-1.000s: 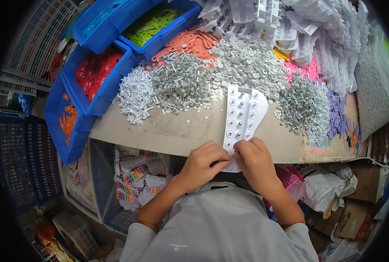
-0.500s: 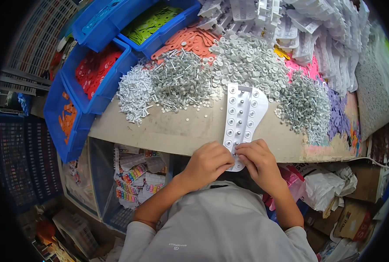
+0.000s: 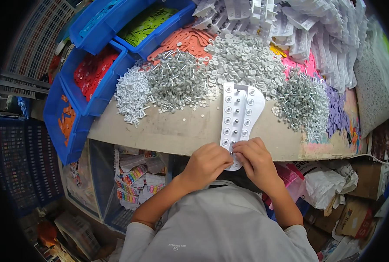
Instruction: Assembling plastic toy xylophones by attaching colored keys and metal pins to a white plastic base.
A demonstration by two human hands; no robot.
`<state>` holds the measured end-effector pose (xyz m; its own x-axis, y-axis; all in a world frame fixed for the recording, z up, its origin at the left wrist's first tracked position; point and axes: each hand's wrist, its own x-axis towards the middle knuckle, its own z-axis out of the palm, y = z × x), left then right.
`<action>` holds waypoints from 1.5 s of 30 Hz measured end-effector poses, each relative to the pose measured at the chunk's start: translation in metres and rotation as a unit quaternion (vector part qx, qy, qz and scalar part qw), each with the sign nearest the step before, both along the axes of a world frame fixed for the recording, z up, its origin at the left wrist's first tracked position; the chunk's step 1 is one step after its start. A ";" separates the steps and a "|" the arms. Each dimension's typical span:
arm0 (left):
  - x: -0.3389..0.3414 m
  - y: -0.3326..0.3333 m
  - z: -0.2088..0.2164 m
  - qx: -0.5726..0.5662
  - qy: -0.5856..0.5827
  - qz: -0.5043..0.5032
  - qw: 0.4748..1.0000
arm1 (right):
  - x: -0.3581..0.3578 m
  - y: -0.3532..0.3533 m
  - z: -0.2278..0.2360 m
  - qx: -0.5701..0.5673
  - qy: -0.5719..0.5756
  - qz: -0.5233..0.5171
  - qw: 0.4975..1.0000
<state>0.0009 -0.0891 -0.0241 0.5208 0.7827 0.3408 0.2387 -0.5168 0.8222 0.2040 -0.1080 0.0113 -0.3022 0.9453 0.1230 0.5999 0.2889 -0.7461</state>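
A long white plastic piece (image 3: 256, 105), curved on its right side, lies over the near edge of the worktable (image 3: 159, 135). Rows of round studs line both its sides, and metal pins stand in the channel between them. My left hand (image 3: 206, 162) is closed at its near left edge, thumb and fingers pressed on it. Over the near end my right hand (image 3: 256, 160) has its fingers pinched together; whatever sits between the fingertips is hidden. Beyond the piece lies a heap of pale round caps (image 3: 242, 59), with metal pins (image 3: 177, 78) to its left.
Blue bins (image 3: 129, 65) at the left hold red, green and orange flat pieces. White pins (image 3: 132, 94) lie beside them. More metal pins (image 3: 301, 100) and purple pieces (image 3: 336, 113) are at the right. Similar white plastic pieces (image 3: 321, 39) are stacked at the back right, near a bag (image 3: 373, 83).
The whole view has shifted slightly, and the white plastic piece sits a little further left in it. Both hands stay at its near end with almost the same finger positions.
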 end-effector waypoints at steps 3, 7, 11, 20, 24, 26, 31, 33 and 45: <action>0.001 -0.002 0.005 0.048 0.044 -0.005 0.998 | 0.000 -0.001 0.000 -0.004 -0.002 -0.003 1.000; 0.005 -0.005 0.000 0.107 0.052 -0.008 0.993 | 0.002 -0.001 -0.002 -0.011 -0.001 -0.003 1.000; 0.007 -0.009 0.001 0.120 0.052 0.014 0.991 | 0.002 -0.003 -0.001 0.000 -0.002 -0.002 1.000; -0.001 -0.008 0.001 0.117 0.082 0.009 0.990 | 0.004 0.002 -0.002 0.017 -0.007 0.015 1.000; -0.006 -0.014 -0.005 0.151 0.124 -0.009 0.981 | 0.016 0.012 -0.006 0.021 0.054 -0.112 0.992; -0.008 -0.015 -0.007 0.152 0.109 -0.002 0.982 | 0.029 0.035 -0.013 0.098 0.012 -0.218 0.971; -0.007 -0.010 -0.017 0.150 0.080 -0.037 0.985 | 0.062 0.089 -0.031 0.188 -0.253 -0.235 0.919; -0.006 -0.007 -0.013 0.129 0.059 -0.064 0.988 | 0.061 0.096 -0.036 0.188 -0.270 -0.230 0.916; -0.002 0.133 0.000 0.214 0.125 0.189 0.950 | 0.049 0.091 -0.036 0.175 -0.285 -0.247 0.909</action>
